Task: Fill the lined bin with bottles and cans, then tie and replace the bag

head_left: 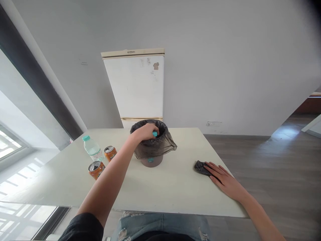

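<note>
Gripping teal bottle cap [154,134], left hand [146,131] is at lined trash bin [152,163], near table's [175,190] far edge. Right hand [225,181] lies flat on black plastic bag [200,168], near right edge.

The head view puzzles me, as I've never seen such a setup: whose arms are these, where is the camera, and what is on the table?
There is no machine here: the arms belong to a bare-handed person, and the camera sits on that person's head, looking forward and down. On the pale table stand a clear bottle, a nearer orange can, a farther orange can and a bin lined with a dark bag. The left hand, at the bin's mouth, holds something teal, perhaps a bottle cap; whatever is below is hidden. The right hand rests its fingers on a crumpled black bundle. Behind stands a white fridge.
</note>
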The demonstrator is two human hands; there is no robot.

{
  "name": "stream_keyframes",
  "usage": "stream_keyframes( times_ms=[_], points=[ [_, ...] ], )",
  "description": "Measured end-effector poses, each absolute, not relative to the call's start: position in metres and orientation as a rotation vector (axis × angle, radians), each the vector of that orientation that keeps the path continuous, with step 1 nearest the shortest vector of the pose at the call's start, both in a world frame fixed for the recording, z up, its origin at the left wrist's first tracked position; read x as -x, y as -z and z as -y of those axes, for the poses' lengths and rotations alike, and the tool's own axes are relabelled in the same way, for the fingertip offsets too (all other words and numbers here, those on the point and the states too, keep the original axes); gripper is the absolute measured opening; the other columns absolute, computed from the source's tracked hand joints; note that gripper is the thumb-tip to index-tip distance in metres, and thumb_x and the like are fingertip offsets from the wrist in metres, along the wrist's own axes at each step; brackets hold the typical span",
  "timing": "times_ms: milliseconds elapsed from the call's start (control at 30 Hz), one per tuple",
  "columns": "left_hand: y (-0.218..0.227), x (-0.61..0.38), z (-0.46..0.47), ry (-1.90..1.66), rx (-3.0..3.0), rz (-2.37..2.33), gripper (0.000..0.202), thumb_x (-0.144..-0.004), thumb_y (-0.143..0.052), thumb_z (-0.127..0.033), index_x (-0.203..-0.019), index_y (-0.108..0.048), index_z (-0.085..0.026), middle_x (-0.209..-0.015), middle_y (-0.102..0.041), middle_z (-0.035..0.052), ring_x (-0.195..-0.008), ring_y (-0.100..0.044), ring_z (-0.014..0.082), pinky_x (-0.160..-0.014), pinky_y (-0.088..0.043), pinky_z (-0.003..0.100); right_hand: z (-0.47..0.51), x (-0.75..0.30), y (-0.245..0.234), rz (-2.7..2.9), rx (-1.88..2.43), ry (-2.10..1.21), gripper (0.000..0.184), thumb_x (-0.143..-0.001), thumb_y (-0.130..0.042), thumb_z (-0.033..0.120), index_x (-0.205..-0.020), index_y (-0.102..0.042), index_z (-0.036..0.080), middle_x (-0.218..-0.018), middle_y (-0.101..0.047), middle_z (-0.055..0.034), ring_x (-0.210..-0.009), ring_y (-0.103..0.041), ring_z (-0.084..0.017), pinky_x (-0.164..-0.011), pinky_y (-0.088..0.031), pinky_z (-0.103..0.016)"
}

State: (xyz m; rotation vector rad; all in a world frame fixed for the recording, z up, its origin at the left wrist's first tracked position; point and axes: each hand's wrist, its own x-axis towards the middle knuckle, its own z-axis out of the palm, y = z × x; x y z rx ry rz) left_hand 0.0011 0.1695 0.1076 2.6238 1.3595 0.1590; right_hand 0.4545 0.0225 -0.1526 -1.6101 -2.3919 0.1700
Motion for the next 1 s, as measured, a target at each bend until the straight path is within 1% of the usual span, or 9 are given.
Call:
stream_keyframes(
  times_ms=[200, 333, 433, 500, 600, 733, 833, 933, 1000],
  points=[
    [-0.110, 0.001, -0.175, 0.020, -2.680, -1.251, 0.050, -0.077, -0.060, -0.007, -0.119, -0.078, -0.027, -0.130, -0.074, 0.0022, -0.119, -0.066, 0.0239, -0.100, -0.049, 0.030, -0.023, -0.452, 0.150, 2.392, 1.602, -0.154, 0.057, -0.109, -0.035, 0.054, -0.164, -0.037, 0.038, -0.170, -0.031, 0.0022, -0.157, -0.030, -0.029, -0.129, -0.028, -0.055],
    [-0.118, 0.005, -0.165, -0.102, -2.640, -1.260, 0.041, -0.083, -0.065, -0.020, -0.123, -0.074, -0.025, -0.131, -0.073, 0.0034, -0.117, -0.068, 0.0231, -0.097, -0.052, 0.030, -0.022, -0.450, 0.148, 2.397, 1.617, -0.144, 0.058, -0.109, -0.034, 0.053, -0.165, -0.033, 0.037, -0.170, -0.031, 0.0022, -0.157, -0.031, -0.029, -0.129, -0.028, -0.056],
    [-0.125, 0.010, -0.152, -0.353, -2.529, -1.326, 0.046, -0.084, -0.074, -0.041, -0.127, -0.070, -0.027, -0.131, -0.073, 0.0042, -0.117, -0.069, 0.0251, -0.097, -0.054, 0.033, -0.019, -0.448, 0.145, 2.375, 1.621, -0.132, 0.060, -0.109, -0.033, 0.053, -0.167, -0.024, 0.040, -0.170, -0.030, 0.0032, -0.156, -0.033, -0.029, -0.128, -0.032, -0.055],
    [-0.127, 0.017, -0.139, -0.576, -2.450, -1.376, 0.051, -0.084, -0.075, -0.049, -0.130, -0.067, -0.030, -0.133, -0.072, 0.0038, -0.121, -0.067, 0.0260, -0.100, -0.055, 0.036, -0.017, -0.447, 0.144, 2.361, 1.616, -0.124, 0.062, -0.109, -0.034, 0.053, -0.168, -0.018, 0.041, -0.170, -0.030, 0.0040, -0.155, -0.035, -0.029, -0.128, -0.033, -0.053],
    [-0.125, 0.037, -0.115, -0.979, -2.304, -1.481, 0.043, -0.089, -0.071, -0.051, -0.126, -0.068, -0.031, -0.129, -0.073, 0.0037, -0.116, -0.069, 0.0245, -0.095, -0.057, 0.037, -0.016, -0.446, 0.142, 2.350, 1.610, -0.114, 0.066, -0.108, -0.036, 0.055, -0.169, -0.012, 0.042, -0.172, -0.025, 0.0037, -0.156, -0.031, -0.030, -0.128, -0.032, -0.051],
    [-0.105, 0.085, -0.080, -1.503, -2.007, -1.757, 0.034, -0.090, -0.069, -0.049, -0.116, -0.069, -0.028, -0.112, -0.076, 0.0032, -0.100, -0.073, 0.0212, -0.087, -0.060, 0.035, -0.015, -0.445, 0.141, 2.336, 1.610, -0.079, 0.073, -0.105, -0.043, 0.060, -0.169, -0.011, 0.042, -0.174, -0.018, 0.0041, -0.159, -0.020, -0.031, -0.130, -0.026, -0.053],
    [-0.082, 0.130, -0.058, -1.772, -1.784, -2.074, 0.028, -0.093, -0.064, -0.046, -0.113, -0.069, -0.026, -0.100, -0.075, 0.0031, -0.092, -0.073, 0.0218, -0.089, -0.061, 0.038, -0.014, -0.444, 0.140, 2.321, 1.597, -0.053, 0.076, -0.104, -0.045, 0.060, -0.169, -0.010, 0.042, -0.174, -0.019, 0.0035, -0.160, -0.021, -0.030, -0.131, -0.024, -0.053],
    [-0.061, 0.172, -0.043, -1.910, -1.705, -2.349, 0.031, -0.097, -0.058, -0.048, -0.117, -0.069, -0.027, -0.114, -0.072, 0.0062, -0.114, -0.068, 0.0287, -0.103, -0.056, 0.047, -0.014, -0.444, 0.141, 2.304, 1.590, -0.036, 0.076, -0.104, -0.046, 0.059, -0.169, -0.010, 0.042, -0.175, -0.020, 0.0025, -0.159, -0.023, -0.031, -0.131, -0.025, -0.055],
    [-0.048, 0.197, -0.041, -1.851, -1.709, -2.471, 0.035, -0.099, -0.052, -0.051, -0.125, -0.067, -0.031, -0.133, -0.066, 0.0058, -0.134, -0.057, 0.0327, -0.118, -0.043, 0.055, -0.014, -0.444, 0.141, 2.292, 1.587, -0.036, 0.075, -0.104, -0.046, 0.058, -0.169, -0.011, 0.042, -0.174, -0.021, 0.0022, -0.159, -0.026, -0.031, -0.130, -0.026, -0.056]
  ],
)
